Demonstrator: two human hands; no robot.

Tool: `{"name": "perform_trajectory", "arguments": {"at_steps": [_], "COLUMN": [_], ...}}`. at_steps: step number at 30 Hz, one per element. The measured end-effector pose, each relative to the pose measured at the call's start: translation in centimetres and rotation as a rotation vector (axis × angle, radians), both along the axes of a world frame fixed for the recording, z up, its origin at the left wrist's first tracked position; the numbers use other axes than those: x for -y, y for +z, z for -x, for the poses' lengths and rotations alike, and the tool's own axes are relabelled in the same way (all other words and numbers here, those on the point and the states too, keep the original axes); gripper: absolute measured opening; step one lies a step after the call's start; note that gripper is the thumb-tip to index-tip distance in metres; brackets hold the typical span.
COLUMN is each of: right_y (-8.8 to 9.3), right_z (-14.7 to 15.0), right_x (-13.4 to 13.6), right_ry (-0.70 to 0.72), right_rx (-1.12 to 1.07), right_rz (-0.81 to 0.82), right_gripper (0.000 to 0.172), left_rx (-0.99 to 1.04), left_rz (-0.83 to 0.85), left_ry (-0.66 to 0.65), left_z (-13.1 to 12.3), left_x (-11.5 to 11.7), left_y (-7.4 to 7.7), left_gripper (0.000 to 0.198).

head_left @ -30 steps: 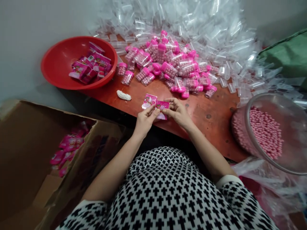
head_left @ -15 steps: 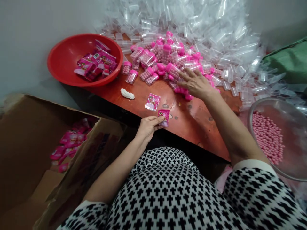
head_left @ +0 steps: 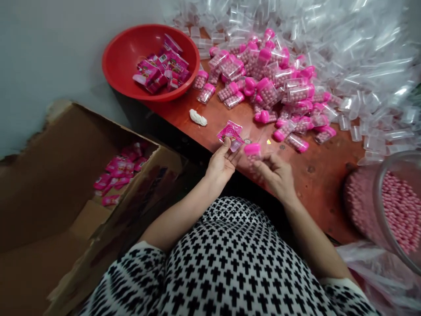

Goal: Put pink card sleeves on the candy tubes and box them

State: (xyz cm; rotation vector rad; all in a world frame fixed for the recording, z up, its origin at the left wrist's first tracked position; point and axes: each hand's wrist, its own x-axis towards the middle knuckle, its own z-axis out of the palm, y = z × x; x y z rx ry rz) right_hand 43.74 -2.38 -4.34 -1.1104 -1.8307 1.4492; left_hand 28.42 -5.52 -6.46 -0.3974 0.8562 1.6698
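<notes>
My left hand [head_left: 221, 166] pinches a small pink printed sachet [head_left: 236, 145] between thumb and fingers at the table's front edge. Behind it, partly covered, a second pink sachet [head_left: 236, 124] lies on the table. Just to the right, my right hand [head_left: 279, 176] grips a small clear plastic bottle [head_left: 252, 150] with a pink cap and pink balls inside. Its lower part is blurred and partly behind my fingers. The bottle is close to my left fingertips; whether it touches the sachet I cannot tell. A heap of similar filled bottles [head_left: 267, 93] lies beyond both hands.
A red bowl [head_left: 115, 74] with pink packets stands at the back left. A white crumpled lump [head_left: 198, 117] lies near the table edge. Clear plastic containers [head_left: 371, 57] pile up behind. At right is a tub [head_left: 383, 193] of pink balls; a cardboard box [head_left: 75, 171] with packets sits lower left.
My right hand has come back from the heap toward my left hand, now with a pink-capped bottle in it. My left hand still holds the sachet. The view has shifted.
</notes>
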Motion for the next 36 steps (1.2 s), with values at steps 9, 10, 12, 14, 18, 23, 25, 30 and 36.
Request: {"name": "perform_trajectory", "arguments": {"at_steps": [9,10,12,14,18,23,25,30,36], "right_y": [-1.7,-1.7,-1.9,-2.2,-2.8,-3.1,-3.1,-2.8,-2.9], "right_z": [1.4,1.3,1.1,1.0,0.8,1.2,1.3,1.5,2.0], "right_x": [2.5,2.5,2.6,2.6,2.6,2.6,2.6,2.1,1.3], "right_ry": [-0.152,-0.147,-0.138,-0.135,-0.154,-0.144,-0.16,-0.156,-0.209], "right_rx": [-0.164,-0.175,-0.192,-0.2,-0.175,-0.222,-0.23,-0.287,-0.383], "right_rz": [0.138,0.139,0.134,0.114,0.014,0.012,0.018,0.132,0.229], "right_gripper": [0.027,0.027,0.026,0.025,0.024,0.022,0.023,0.025,0.03], "left_rx": [-0.021,-0.046,-0.118,-0.21,-0.36,-0.423,-0.427,-0.478,-0.54], "left_rz": [-0.055,-0.067,-0.099,-0.136,-0.217,-0.253,-0.228,-0.225,-0.233], "left_ry": [-0.056,-0.063,-0.088,-0.134,-0.182,-0.247,-0.292,-0.407,-0.447], "left_z": [-1.8,-1.9,-1.8,-1.7,-1.4,-1.2,-1.0,-0.4,-0.2], "left_x": [-0.1,0.0,0.1,0.3,0.4,0.4,0.3,0.1,0.2], "left_y": [1.2,1.2,1.0,1.0,1.2,1.3,1.1,1.0,0.5], "left_gripper": [0.02,0.022,0.027,0.031,0.036,0.043,0.043,0.04,0.034]}}
